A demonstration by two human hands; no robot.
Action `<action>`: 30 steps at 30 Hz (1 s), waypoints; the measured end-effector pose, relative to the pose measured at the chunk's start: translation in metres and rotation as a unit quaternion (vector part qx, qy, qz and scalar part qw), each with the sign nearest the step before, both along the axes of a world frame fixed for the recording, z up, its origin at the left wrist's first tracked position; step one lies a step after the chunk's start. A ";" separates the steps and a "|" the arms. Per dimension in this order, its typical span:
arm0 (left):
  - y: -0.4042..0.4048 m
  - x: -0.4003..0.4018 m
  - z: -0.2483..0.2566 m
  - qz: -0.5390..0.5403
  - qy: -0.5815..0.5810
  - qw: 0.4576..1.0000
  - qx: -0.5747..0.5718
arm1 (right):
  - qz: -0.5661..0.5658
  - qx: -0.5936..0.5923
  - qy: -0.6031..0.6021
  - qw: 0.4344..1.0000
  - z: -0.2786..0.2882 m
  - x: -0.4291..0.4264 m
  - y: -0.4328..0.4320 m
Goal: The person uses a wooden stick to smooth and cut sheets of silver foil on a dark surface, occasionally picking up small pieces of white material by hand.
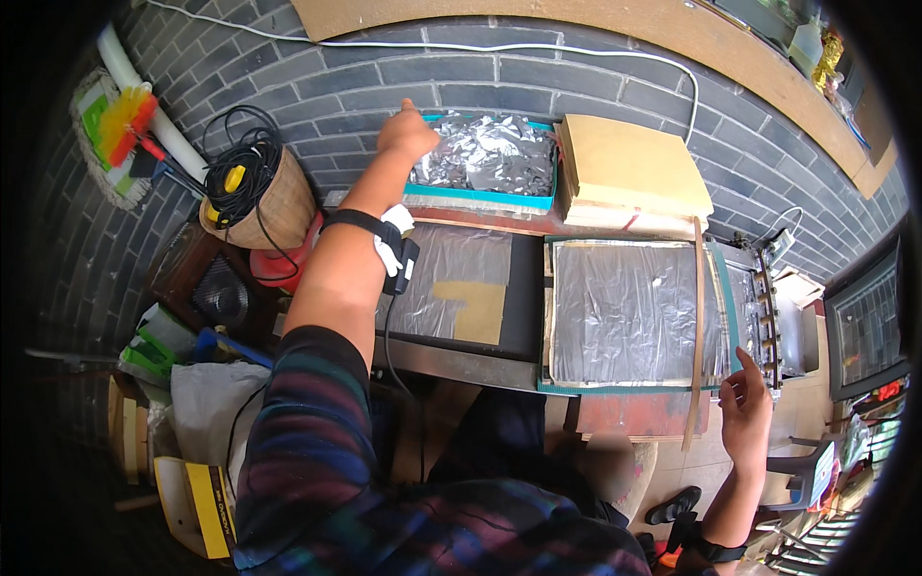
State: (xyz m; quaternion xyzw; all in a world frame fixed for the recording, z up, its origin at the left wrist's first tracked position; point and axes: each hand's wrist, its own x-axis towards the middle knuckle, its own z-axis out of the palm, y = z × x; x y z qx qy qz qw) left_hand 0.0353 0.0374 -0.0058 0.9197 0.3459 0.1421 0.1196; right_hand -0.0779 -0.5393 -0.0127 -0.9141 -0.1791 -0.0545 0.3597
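My left hand (408, 135) is at the left end of a teal tray (479, 196) filled with crumpled silver foil (490, 155). Its fingertips are partly hidden, so its grip cannot be told. My right hand (745, 403) is beside the near right corner of a teal board (729, 302), with the index finger raised and nothing visible in it. On the board lies a stack of sheets topped by wrinkled silvery film (627, 309). A thin wooden strip (696, 324) lies across its right part. Left of it, a brown paper piece (481, 309) shows on a film-covered sheet (454, 252).
A thick stack of tan paper (630, 158) stands behind the board, against the grey brick wall. At the left are a woven basket (292, 194) with coiled black cable and a red container (277, 266). A metal rail with knobs (767, 317) edges the right side.
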 end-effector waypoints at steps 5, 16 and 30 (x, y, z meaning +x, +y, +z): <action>0.008 0.010 -0.025 -0.093 -0.109 0.988 0.061 | -0.008 0.017 0.005 1.000 0.010 0.002 0.013; -0.027 -0.010 -0.022 -0.383 0.028 0.921 0.067 | -0.008 0.033 0.029 0.999 0.008 0.004 0.014; -0.032 -0.002 -0.032 -0.371 -0.033 0.928 -0.018 | 0.001 0.070 0.068 0.995 0.006 0.000 0.011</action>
